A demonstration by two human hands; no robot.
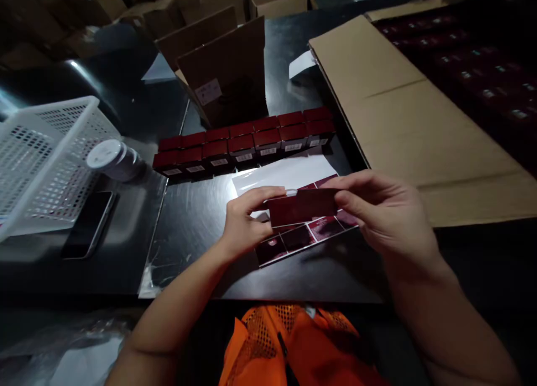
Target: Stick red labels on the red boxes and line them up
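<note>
Between my two hands is a small dark red carton (302,208), held level just above the table and seen side-on. My left hand (249,218) pinches its left end, with thumb and fingers closed. At the right end, my right hand (392,212) grips it between thumb and fingers. A small step shows along the carton's upper edge; I cannot tell whether it is a flap. Under the hands lies a sheet of dark red printed labels (296,238), partly covered, over a white sheet (268,176). Just beyond, a double row of dark red boxes (241,145) stands with barcode labels facing me.
An open cardboard box (235,78) stands behind the row. To the right is a large carton with a wide flap (403,112) and many dark red boxes inside. On the left are a white plastic basket (71,145), a lidded round tub (115,159) and a phone (90,224).
</note>
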